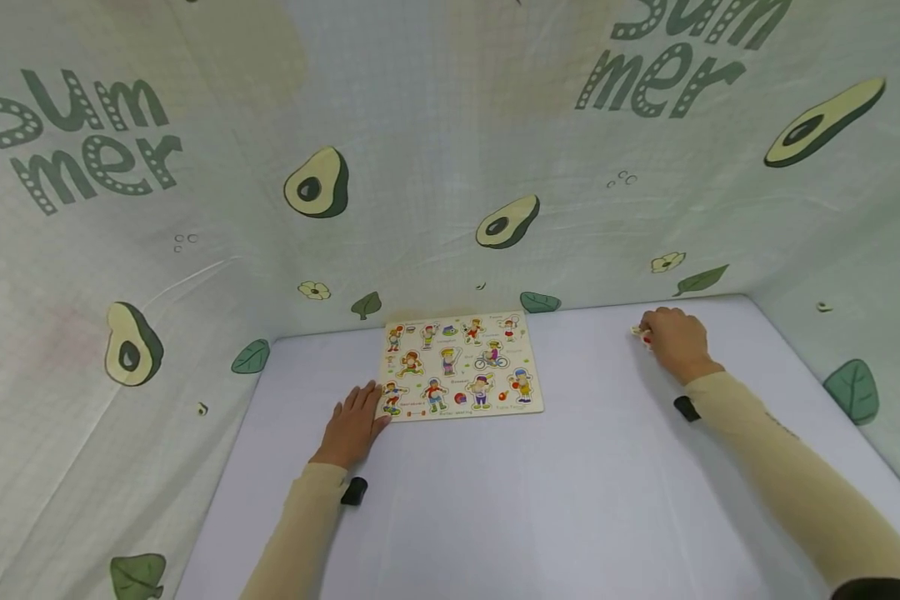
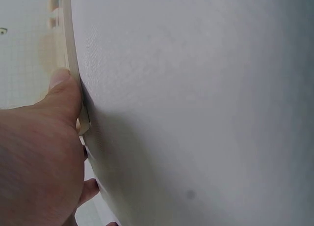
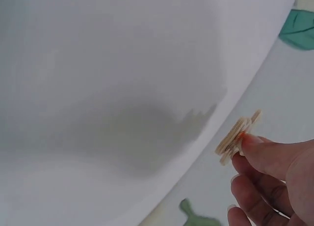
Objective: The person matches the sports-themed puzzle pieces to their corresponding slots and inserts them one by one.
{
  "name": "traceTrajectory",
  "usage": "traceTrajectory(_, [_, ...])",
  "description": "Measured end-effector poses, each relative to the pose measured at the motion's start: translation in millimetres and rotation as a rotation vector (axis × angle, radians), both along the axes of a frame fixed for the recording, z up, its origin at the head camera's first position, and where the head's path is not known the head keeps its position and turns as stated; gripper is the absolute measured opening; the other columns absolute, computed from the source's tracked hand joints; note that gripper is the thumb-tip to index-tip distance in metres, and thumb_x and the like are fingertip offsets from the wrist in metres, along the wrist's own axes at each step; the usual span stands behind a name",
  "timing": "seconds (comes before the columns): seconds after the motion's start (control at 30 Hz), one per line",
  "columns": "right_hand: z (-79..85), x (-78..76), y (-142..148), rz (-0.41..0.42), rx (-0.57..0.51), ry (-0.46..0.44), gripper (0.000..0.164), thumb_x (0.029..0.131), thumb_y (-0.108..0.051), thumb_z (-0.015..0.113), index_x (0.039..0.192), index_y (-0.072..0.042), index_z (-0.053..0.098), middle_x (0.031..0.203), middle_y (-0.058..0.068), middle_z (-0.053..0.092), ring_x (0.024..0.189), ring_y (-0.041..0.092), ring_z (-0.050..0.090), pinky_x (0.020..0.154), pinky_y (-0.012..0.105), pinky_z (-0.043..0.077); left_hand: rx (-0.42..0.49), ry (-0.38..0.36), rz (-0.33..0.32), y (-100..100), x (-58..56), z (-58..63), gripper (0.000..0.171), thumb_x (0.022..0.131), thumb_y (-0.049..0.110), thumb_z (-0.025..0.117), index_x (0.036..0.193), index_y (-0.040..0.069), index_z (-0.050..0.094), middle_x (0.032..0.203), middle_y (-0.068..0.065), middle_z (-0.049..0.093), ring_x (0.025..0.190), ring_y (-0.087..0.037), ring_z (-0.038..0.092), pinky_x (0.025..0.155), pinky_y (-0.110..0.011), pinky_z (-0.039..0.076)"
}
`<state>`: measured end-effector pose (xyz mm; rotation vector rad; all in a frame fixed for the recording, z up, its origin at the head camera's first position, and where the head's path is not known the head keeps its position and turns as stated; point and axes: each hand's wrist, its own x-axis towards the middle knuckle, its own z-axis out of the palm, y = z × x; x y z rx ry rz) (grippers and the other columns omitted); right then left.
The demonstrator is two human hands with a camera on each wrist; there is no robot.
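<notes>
A flat wooden puzzle board [image 1: 429, 367] printed with colourful figures of children playing sports lies near the table's back edge. My left hand [image 1: 350, 427] rests at its lower left corner, fingers extended. In the left wrist view the left thumb [image 2: 64, 93] lies along the board's edge, while the other fingers are mostly hidden. Over the back right of the table, my right hand [image 1: 675, 340] pinches thin wooden puzzle pieces [image 3: 233, 137] between thumb and fingers. They look stacked edge-on in the right wrist view, with a touch of red, and their pictures cannot be made out.
The white table [image 1: 510, 500] extends in front of and beside the board. A pale cloth [image 1: 412, 125] printed with avocados, leaves and lettering hangs behind and at both sides. Each wrist wears a black device, such as the one on the right wrist [image 1: 687, 408].
</notes>
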<state>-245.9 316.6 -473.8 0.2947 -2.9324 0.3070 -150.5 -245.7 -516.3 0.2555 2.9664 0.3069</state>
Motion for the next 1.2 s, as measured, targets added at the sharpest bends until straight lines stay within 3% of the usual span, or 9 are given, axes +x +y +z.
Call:
traceTrajectory(0.33, [7.4,-7.3,-58,0.061,0.015,0.016,0.011,0.093,0.007,0.073,0.103,0.006,0.078,0.095,0.023,0.075,0.09,0.043,0.072,0.076,0.059,0.059,0.002,0.002,-0.008,-1,-0.1,-0.6,0.066,0.109,0.035,0.057,0.162,-0.001,0.037,0.169,-0.022,0.033,0.156,-0.049,0.028,0.121,-0.072,0.027])
traceTrajectory(0.93, [0.9,-33.6,-141,0.109,0.0,-0.006,0.01,0.095,0.002,0.076,0.104,0.003,0.079,0.097,0.018,0.077,0.092,0.037,0.072,0.081,0.051,0.06,0.003,-0.01,0.002,0,-1.1,0.8,0.066,0.11,0.035,0.056,0.163,0.001,0.035,0.17,-0.021,0.032,0.157,-0.048,0.026,0.123,-0.07,0.025])
traceTrajectory(1.2, [-0.8,-44.7,-171,0.152,0.0,0.016,0.009,0.095,0.002,0.075,0.103,0.003,0.08,0.099,0.017,0.079,0.093,0.035,0.074,0.083,0.049,0.061,0.0,0.018,-0.003,-1,-1.2,-0.5,0.065,0.109,0.034,0.059,0.161,0.0,0.039,0.169,-0.022,0.034,0.155,-0.049,0.029,0.121,-0.072,0.027])
